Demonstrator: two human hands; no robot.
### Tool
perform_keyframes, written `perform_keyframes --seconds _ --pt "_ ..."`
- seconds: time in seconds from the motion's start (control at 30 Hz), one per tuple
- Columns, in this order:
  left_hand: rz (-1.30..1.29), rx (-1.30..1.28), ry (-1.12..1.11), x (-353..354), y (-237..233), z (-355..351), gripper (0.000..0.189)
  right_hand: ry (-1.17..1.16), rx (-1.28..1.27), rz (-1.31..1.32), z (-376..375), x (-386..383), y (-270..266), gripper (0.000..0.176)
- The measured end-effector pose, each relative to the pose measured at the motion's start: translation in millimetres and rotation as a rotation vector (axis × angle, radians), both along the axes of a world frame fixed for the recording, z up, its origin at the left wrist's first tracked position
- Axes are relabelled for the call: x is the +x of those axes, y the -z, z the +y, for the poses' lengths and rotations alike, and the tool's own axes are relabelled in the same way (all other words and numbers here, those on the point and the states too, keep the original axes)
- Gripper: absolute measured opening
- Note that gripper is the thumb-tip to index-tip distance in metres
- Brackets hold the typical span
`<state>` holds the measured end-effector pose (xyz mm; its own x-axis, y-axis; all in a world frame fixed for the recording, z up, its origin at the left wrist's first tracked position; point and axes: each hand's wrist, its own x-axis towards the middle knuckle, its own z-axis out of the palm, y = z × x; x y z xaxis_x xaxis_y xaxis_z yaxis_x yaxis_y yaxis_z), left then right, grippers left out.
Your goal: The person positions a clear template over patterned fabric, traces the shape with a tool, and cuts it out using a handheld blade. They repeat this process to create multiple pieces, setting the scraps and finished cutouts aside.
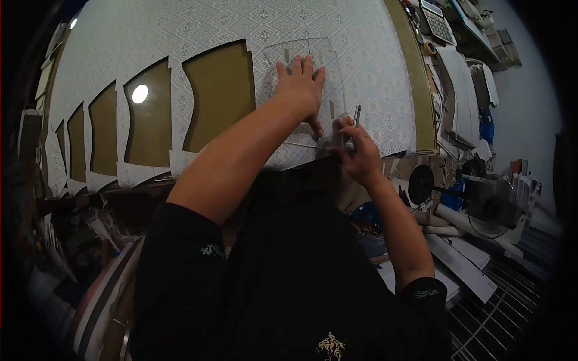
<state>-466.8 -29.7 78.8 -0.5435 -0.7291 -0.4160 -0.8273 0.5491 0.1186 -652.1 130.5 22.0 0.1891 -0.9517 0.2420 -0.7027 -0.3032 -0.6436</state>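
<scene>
My left hand (299,90) lies flat with its fingers spread on a clear plastic template (334,75). Beneath the template is a pale sheet with a woven-looking diamond pattern (376,78). Closed around a slim grey tool that looks like a utility knife (358,115), my right hand (363,155) is at the template's lower right corner, by the sheet's near edge. The tool's upper end sticks up past the fingers; its tip is hidden. Left of the template, several curved pieces are cut out of the sheet, and the olive-brown table surface (220,90) shows through.
A calculator (438,25), a tape roll (429,48) and papers (456,96) crowd the right side. Below them stands a fan (490,207) above a wire rack (500,319). A striped roll (105,295) leans at the lower left. Scraps lie under the table.
</scene>
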Motion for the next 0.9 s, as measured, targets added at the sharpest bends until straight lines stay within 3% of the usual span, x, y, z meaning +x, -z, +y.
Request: perform_keyframes --seconds 0.2,0.37,0.6,0.8,0.9 --pt "-0.095 0.012 -0.014 -12 -8 0 0.159 -0.025 -0.054 -0.131 3 -9 2 0.041" --pt "-0.114 0.034 -0.055 -18 -7 1 0.159 0.026 0.134 -0.318 32 -31 -14 0.023" --pt "-0.133 0.035 -0.031 -19 -7 1 0.157 -0.069 0.136 -0.203 30 -60 -33 0.025" --pt "-0.117 0.034 -0.044 -18 -8 2 0.158 -0.107 0.179 -0.4 20 -61 -33 0.021" --pt "-0.115 0.035 -0.048 -18 -8 1 0.158 -0.132 0.302 -0.265 12 -63 -51 0.018"
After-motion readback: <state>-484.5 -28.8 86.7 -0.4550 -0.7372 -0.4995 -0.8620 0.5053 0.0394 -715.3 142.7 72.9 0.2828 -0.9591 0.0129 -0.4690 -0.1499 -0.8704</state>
